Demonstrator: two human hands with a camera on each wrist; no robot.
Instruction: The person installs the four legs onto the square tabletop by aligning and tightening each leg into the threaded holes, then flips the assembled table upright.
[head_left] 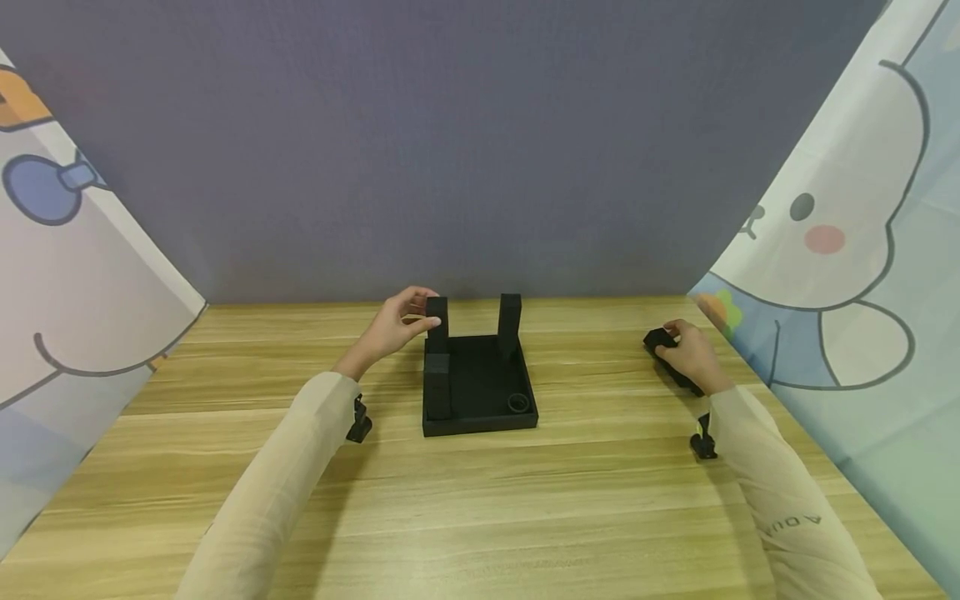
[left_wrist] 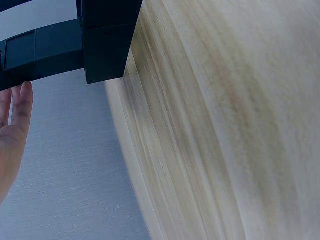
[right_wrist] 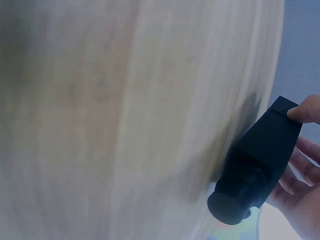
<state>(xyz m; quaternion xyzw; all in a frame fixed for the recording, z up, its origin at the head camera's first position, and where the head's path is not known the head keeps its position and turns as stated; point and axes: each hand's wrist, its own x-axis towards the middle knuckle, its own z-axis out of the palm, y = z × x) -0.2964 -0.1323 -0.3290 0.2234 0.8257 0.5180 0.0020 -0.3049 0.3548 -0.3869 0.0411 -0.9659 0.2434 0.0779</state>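
Observation:
A shallow black tray [head_left: 483,379] sits mid-table with upright posts on three corners. Its near right corner shows a round ring [head_left: 518,402]. My left hand [head_left: 393,327] pinches the top of the far left post [head_left: 438,339], thumb in front and fingers behind. In the left wrist view, fingertips lie against that post [left_wrist: 50,47]. The near left post [head_left: 438,387] and far right post [head_left: 509,323] stand untouched. Over to the right, my right hand [head_left: 693,358] holds a loose black post [right_wrist: 267,142], tilted, its round end toward the wrist camera.
A wooden table [head_left: 480,500] carries everything. Behind it rises a dark grey partition [head_left: 450,150]. Cartoon-printed cloths hang at the left [head_left: 90,250] and right [head_left: 847,242], the right one close beside my right hand. Small black wrist devices hang under both sleeves.

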